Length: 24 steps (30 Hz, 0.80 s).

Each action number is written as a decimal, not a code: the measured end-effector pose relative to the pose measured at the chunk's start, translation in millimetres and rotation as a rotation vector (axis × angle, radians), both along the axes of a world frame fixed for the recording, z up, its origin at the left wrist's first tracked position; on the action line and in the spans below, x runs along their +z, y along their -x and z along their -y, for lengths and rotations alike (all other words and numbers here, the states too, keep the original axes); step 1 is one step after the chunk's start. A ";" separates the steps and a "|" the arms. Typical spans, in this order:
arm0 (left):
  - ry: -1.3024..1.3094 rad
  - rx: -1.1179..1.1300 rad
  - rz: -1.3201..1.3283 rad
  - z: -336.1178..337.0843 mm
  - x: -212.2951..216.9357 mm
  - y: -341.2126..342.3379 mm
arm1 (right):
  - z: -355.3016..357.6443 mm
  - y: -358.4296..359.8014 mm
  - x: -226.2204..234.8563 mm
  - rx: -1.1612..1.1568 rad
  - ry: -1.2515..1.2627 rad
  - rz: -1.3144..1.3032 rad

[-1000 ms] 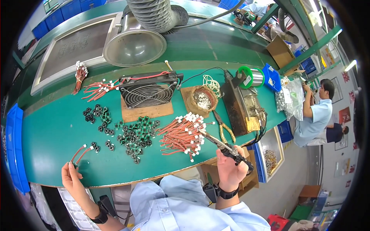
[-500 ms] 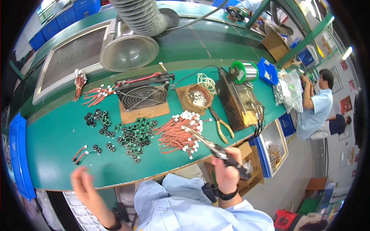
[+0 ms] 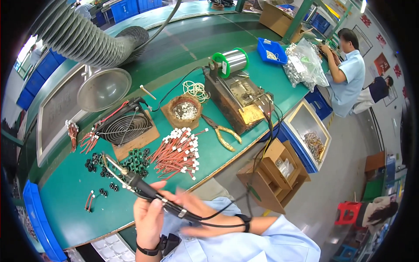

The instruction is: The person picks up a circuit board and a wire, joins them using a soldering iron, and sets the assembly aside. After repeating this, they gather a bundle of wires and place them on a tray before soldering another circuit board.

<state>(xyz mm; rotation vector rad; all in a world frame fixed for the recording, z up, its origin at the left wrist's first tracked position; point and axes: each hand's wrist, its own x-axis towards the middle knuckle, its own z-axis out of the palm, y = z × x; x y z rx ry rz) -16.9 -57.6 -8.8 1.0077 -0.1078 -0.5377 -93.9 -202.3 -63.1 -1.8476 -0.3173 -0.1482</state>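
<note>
My left hand [image 3: 147, 218] is closed around the black handle of a soldering iron [image 3: 146, 188], whose metal tip and side rod point to the far left. Beside the handle and its cable, my right hand [image 3: 198, 208] is smeared by motion, so its grip is unclear. Under and beyond the tip lie small black and green parts [image 3: 139, 162]. A pile of red wires with white connectors [image 3: 174, 153] spreads to their right. One red-wired piece [image 3: 90, 201] sits apart at the left on the green table [image 3: 131, 212].
Farther back are a black fan [image 3: 124, 129] on a board, a round pot [image 3: 185, 109], yellow-handled pliers [image 3: 227, 137] and a solder spool [image 3: 235, 61] on a metal box. A cardboard box [image 3: 277, 174] stands below the right edge. Another person [image 3: 347, 74] works at far right.
The soldering iron has swung left from above the wire pile, and my left hand has come up to grip it. My right hand moved left. The whole view has shifted and turned.
</note>
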 end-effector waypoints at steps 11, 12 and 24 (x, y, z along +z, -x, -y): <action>0.066 0.374 0.191 -6.4 -6.8 -13.1 | 97.4 20.0 64.4 0.963 -1.390 0.181; 0.060 0.420 0.225 -3.0 -4.7 -13.4 | 88.0 18.4 46.7 0.979 -1.448 0.228; -0.208 0.510 0.434 2.0 -9.6 -3.8 | 100.1 47.7 13.3 0.532 -0.620 -0.476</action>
